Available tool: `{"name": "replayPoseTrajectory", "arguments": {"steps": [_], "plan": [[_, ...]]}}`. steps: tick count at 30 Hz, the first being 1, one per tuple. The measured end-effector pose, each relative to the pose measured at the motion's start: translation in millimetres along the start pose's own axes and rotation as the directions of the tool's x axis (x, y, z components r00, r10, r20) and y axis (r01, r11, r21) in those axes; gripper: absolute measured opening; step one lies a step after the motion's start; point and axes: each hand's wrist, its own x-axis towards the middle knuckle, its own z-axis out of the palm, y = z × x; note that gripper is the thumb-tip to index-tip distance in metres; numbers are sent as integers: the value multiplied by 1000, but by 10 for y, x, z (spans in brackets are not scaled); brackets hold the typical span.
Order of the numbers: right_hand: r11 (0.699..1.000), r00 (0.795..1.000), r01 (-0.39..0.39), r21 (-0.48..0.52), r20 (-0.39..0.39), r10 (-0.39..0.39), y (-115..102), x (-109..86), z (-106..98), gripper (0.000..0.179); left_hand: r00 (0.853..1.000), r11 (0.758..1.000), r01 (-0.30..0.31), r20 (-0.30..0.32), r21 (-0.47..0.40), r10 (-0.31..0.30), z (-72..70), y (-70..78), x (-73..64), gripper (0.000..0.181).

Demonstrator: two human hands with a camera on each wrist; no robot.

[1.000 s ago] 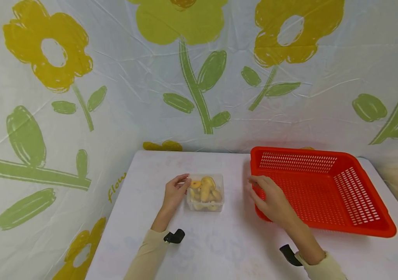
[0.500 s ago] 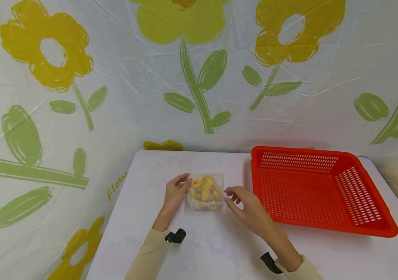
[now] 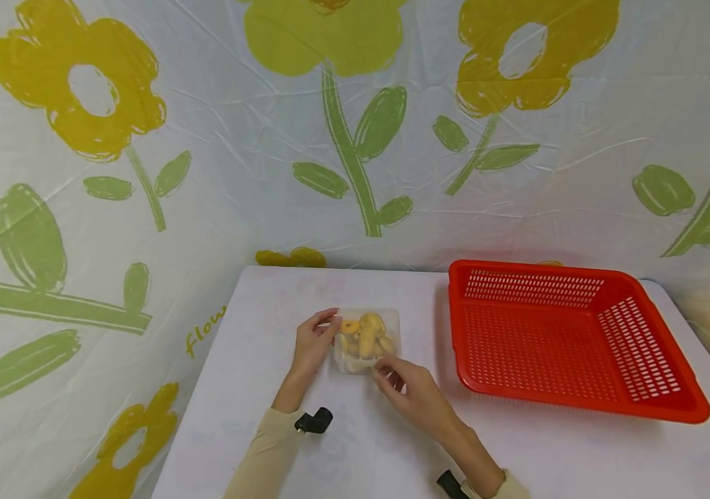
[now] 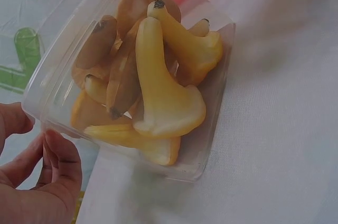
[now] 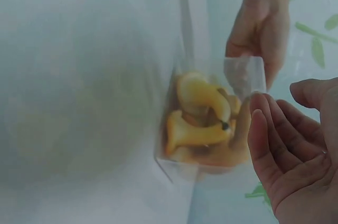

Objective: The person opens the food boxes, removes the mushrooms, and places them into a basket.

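A square clear plastic box [image 3: 351, 368] stands on the white table, left of the middle in the head view. Yellow-brown mushrooms [image 4: 161, 84] with pale thick stems fill it; several show dark tips. My left hand [image 3: 313, 343] pinches the box's left rim between thumb and fingers, as the left wrist view shows. At the box's near right corner is my right hand [image 3: 417, 395], its fingertips overlapping the rim in the head view. Its fingers are loosely bent and the thumb stands apart, with nothing between them in the right wrist view.
A large red plastic basket [image 3: 542, 353] with slotted walls stands on the right of the white table [image 3: 255, 416]. Flower-printed cloth [image 3: 236, 159] hangs behind and to the left of the table. Each wrist carries a dark strap [image 3: 313, 421].
My right hand has moved left from the red basket's edge to the plastic box's near right corner. The left hand stays at the box's left rim; the box has hardly shifted.
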Motion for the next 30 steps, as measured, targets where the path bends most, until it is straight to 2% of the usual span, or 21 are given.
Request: {"name": "replayPoseTrajectory", "arguments": {"steps": [6,7,12,14,19,21,23,27,30], "plan": [[994,996,-81,78,39,78,60,-39,154,11,1000,999,-28,5,-20,29,-4,-26,0,30],[992,995,-95,88,43,91,65,-43,173,12,1000,999,-21,7,-26,21,0,21,-18,30],[977,984,-173,123,60,167,56,-54,250,18,1000,1000,-3,-6,-30,3,13,29,-19,31],[969,979,-202,142,53,196,62,-56,281,19,1000,999,0,-11,-32,0,15,-24,0,31],[936,963,-267,229,14,271,83,-56,348,19,1000,999,4,-11,-47,-4,25,-23,-11,31],[902,948,-308,302,14,319,71,-47,366,23,1000,998,6,-10,-54,-7,25,-17,-15,31],[845,927,-353,401,31,373,45,-31,380,29,1000,999,10,-11,-48,-11,19,-17,-16,31],[683,868,-438,584,76,491,-38,9,396,40,1000,1000,20,9,-7,-20,-19,-46,-2,33],[588,823,-473,657,90,561,-97,27,402,46,997,999,7,73,41,-10,-78,-84,10,38]]}}
